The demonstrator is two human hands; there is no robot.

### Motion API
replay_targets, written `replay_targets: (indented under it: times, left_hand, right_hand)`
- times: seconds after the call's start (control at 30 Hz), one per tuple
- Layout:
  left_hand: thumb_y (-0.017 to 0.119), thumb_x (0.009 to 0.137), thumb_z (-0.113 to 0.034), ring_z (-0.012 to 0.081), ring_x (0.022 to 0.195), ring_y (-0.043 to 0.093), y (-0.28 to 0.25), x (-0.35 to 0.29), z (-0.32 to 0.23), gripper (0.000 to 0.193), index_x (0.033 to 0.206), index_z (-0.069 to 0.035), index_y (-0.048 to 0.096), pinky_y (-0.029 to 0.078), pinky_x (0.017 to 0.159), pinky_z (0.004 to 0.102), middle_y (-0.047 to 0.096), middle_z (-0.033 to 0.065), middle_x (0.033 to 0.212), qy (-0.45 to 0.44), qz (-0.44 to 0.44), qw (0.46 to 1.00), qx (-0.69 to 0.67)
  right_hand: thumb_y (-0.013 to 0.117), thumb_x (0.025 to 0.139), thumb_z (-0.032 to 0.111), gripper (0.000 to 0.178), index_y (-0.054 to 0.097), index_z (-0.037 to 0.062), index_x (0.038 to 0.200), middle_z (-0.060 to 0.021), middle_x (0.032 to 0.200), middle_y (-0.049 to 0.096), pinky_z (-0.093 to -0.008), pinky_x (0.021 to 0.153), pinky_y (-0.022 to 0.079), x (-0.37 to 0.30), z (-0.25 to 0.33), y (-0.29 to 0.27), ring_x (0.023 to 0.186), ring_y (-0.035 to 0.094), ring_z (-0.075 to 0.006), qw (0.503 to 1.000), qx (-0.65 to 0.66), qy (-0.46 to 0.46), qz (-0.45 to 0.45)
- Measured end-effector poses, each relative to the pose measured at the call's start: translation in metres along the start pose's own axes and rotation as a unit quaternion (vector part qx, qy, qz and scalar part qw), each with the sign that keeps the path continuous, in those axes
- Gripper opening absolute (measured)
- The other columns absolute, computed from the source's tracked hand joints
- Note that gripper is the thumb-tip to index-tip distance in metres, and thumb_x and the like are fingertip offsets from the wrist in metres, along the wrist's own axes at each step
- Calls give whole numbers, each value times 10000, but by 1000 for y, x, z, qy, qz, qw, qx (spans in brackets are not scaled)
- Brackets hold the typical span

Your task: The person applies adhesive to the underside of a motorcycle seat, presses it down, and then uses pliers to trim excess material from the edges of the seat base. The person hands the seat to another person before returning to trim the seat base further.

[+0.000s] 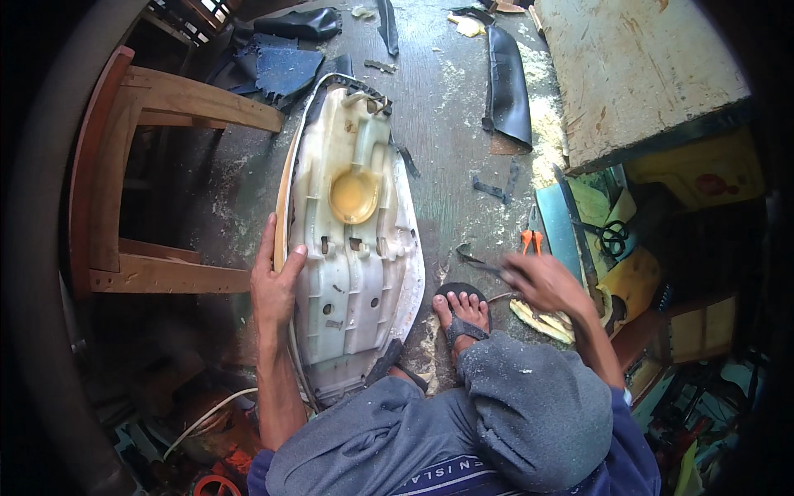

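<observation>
A motorcycle seat (351, 273) stands in front of me with its white plastic underside showing and yellowish foam along its left side. An amber round patch (354, 197) marks its upper middle. My left hand (275, 269) grips the left edge, thumb on the plastic and fingers round the side. To the right of the seat, my right hand (542, 283) is closed on a slim dark tool (490, 266) whose kind is blurred. A dark scrap (467, 251) lies by its tip. Just beyond that hand are orange-handled pliers (532, 238).
A wooden frame (198, 103) stands at the left. Black cover pieces (506, 87) and foam crumbs lie on the floor. At the right are black-handled scissors (613, 238), a worn wooden board (645, 70) and foam pieces (542, 321). My sandalled foot (463, 318) is beside the seat.
</observation>
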State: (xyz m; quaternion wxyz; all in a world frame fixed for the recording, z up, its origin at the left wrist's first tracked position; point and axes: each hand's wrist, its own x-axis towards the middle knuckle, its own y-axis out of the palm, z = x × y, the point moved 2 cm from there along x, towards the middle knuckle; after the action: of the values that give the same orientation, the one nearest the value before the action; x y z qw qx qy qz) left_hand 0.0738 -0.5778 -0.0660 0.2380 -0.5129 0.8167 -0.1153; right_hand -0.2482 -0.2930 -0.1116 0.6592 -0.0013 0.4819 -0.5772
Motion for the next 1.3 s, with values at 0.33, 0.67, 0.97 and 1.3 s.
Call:
replay_targets:
  times: [0.33, 0.67, 0.97, 1.3]
  left_hand:
    - [723, 931, -170, 214, 1347, 541, -6, 6, 5, 738, 1594, -46, 423, 397, 1149, 334, 531, 184, 1538, -26, 1, 999, -24]
    - [713, 888, -161, 220, 1363, 529, -8, 19, 5, 776, 1585, 6, 415, 373, 1164, 334, 533, 184, 1525, -45, 16, 997, -56]
    - [718, 910, -189, 222, 1388, 509, -11, 16, 15, 761, 1583, 2, 420, 358, 1178, 334, 521, 185, 1543, -35, 16, 997, -65]
    - [738, 906, -197, 228, 1390, 513, -17, 24, 18, 758, 1581, -25, 440, 368, 1173, 337, 527, 180, 1539, -44, 17, 995, -93]
  right_hand:
    - [544, 1002, 321, 295, 757, 155, 1120, -208, 914, 752, -541, 760, 580, 172, 62, 35, 855, 749, -406, 983, -48, 7, -178]
    - [597, 989, 351, 367, 775, 91, 1178, -202, 1014, 778, -510, 870, 585, 209, 50, 45, 846, 757, -380, 969, 220, -28, -104]
    - [549, 952, 237, 333, 789, 80, 1121, -264, 950, 758, -514, 806, 598, 170, 79, 23, 858, 761, -414, 994, -55, 48, -80]
    - [591, 1007, 379, 399, 758, 90, 1225, -180, 962, 779, -485, 817, 569, 182, 51, 37, 899, 752, -324, 986, 166, 8, 4]
